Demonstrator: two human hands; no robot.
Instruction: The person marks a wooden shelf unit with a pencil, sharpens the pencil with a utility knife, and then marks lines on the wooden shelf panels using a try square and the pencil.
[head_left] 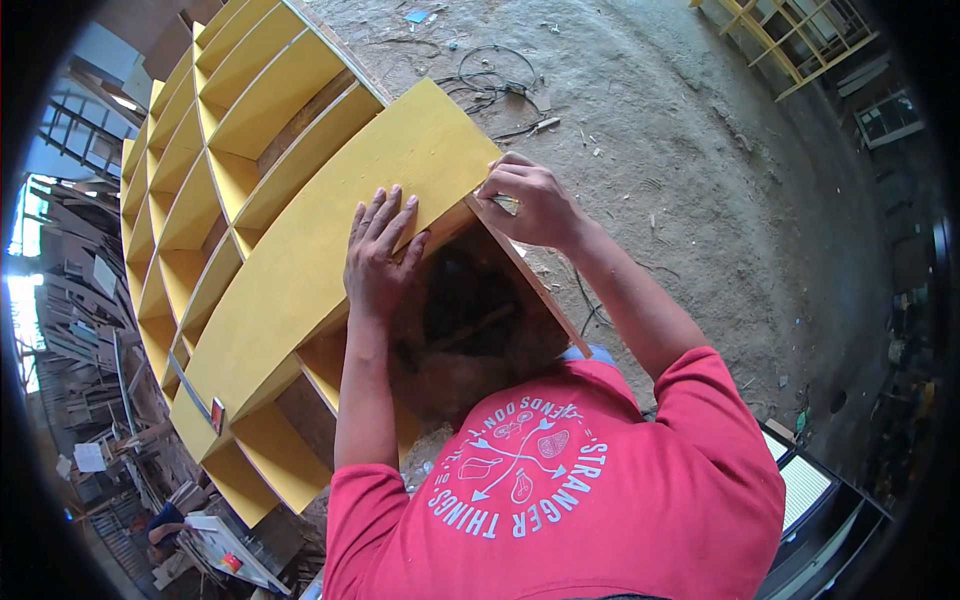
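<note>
A long yellow panel [330, 220] with a curved edge forms the near side of a large yellow lattice of crossed boards [215, 130]. My left hand [382, 245] lies on the panel near its edge, fingers stretched out. At the panel's right corner, my right hand [530, 200] is closed, its fingers curled and pinched at the edge. What it pinches, if anything, is too small to make out. Below that corner runs a brown wooden board [530, 275], beside a dark hollow under the panel.
Coiled black cables [497, 82] lie on the dusty floor [660, 170] beyond the panel. A small dark rectangular object [217, 415] rests at the panel's left end. Scrap wood [85, 340] is piled at the left. A yellow frame [790, 40] stands at the upper right.
</note>
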